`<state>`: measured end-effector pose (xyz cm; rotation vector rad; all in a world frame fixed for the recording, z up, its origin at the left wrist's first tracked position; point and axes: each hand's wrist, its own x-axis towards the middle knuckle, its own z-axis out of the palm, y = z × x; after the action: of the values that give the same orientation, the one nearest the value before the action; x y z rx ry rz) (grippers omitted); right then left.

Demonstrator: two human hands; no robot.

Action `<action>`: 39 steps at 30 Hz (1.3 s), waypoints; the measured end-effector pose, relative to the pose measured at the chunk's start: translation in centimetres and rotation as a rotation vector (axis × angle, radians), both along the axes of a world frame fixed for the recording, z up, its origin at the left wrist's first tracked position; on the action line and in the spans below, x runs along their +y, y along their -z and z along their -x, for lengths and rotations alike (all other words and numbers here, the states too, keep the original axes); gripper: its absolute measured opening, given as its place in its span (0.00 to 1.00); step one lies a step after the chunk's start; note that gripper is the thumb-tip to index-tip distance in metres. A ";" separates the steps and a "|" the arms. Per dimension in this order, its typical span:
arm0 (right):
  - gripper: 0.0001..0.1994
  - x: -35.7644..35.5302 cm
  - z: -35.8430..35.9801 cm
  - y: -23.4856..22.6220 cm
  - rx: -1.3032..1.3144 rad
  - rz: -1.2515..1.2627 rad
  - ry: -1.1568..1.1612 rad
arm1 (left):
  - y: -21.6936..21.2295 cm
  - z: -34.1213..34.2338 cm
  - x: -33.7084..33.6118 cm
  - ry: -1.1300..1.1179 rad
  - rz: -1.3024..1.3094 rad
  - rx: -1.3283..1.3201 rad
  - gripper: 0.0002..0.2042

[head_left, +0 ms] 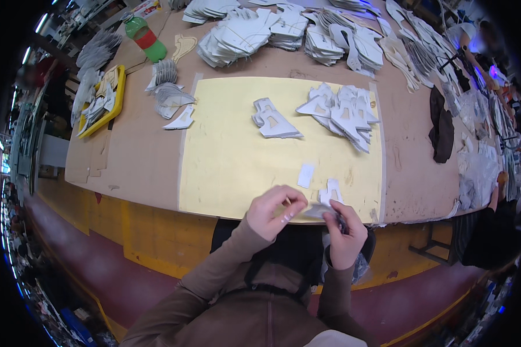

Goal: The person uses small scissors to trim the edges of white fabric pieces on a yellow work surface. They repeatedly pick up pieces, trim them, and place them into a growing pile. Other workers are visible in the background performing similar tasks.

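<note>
At the near edge of the yellow sheet, my right hand (344, 234) grips a white cut-out fabric piece (328, 195) between thumb and fingers. Its lower end is blurred and partly covered by the fingers. Just left of it, my left hand (275, 211) is closed in a pinch; what lies between the fingertips, if anything, is too small to tell. A small white paper slip (306, 175) lies beyond the hands. Farther back rest a small stack of white cut pieces (272, 121) and a larger, spread pile of similar pieces (344, 113).
The yellow sheet (226, 156) is taped onto a brown-covered table (139, 150). Stacks of white pieces (237, 37) line the far side. At left are a yellow tray (119, 95), a green bottle (146, 39) and grey-white pieces (171, 98). Dark cloth (441, 127) lies right; another person's hand (499, 180) shows there.
</note>
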<state>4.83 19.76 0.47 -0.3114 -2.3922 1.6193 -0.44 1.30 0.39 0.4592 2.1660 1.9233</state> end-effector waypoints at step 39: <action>0.26 -4.2 1.6 0.4 0.021 -0.113 -0.396 | 3.3 1.1 -2.6 -0.311 -0.042 0.042 0.05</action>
<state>3.19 15.59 0.06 0.2132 -2.6389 1.6124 -1.56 -1.25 -2.94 0.1767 2.3433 2.1353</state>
